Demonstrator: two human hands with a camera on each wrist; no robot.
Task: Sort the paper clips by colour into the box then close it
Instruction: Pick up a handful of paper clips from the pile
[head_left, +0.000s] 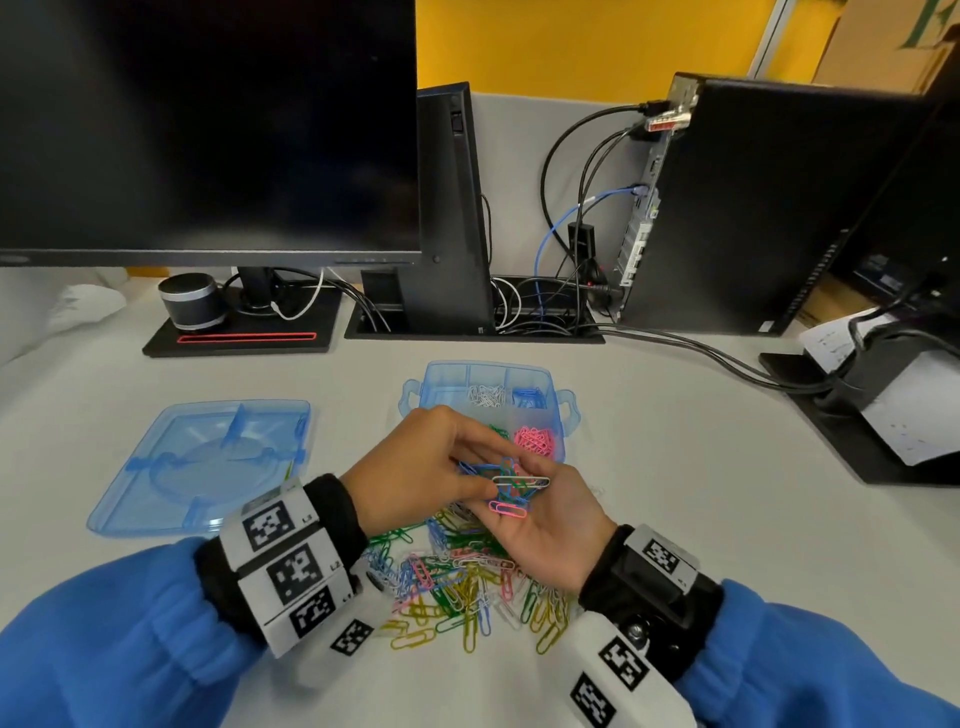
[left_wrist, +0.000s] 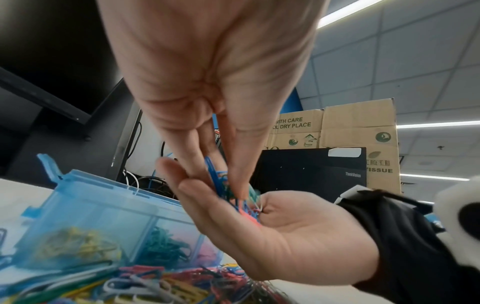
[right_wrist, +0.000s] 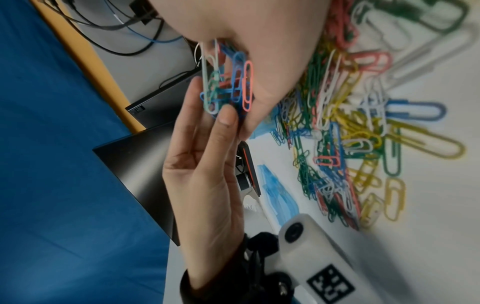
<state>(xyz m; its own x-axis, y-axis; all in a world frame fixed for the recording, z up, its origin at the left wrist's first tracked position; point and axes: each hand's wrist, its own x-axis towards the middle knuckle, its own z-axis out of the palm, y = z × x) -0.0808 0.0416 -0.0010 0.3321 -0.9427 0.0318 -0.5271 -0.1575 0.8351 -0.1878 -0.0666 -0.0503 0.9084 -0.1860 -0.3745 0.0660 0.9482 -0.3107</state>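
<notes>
Roughly partway: the box (head_left: 488, 367), far, has some colours sorted; its lid (head_left: 208, 467) lies left; a big mixed pile (head_left: 457, 590) awaits sorting on the near tabletop (head_left: 675, 467). Right hand (head_left: 553, 527), flat, carries a handful (head_left: 511, 486); left hand (head_left: 415, 462) pinches into it.

Head view looks down over the desk (head_left: 675, 441); wrist views sit close on opposite sides, all sharing the held clips (head_left: 511, 483).
</notes>
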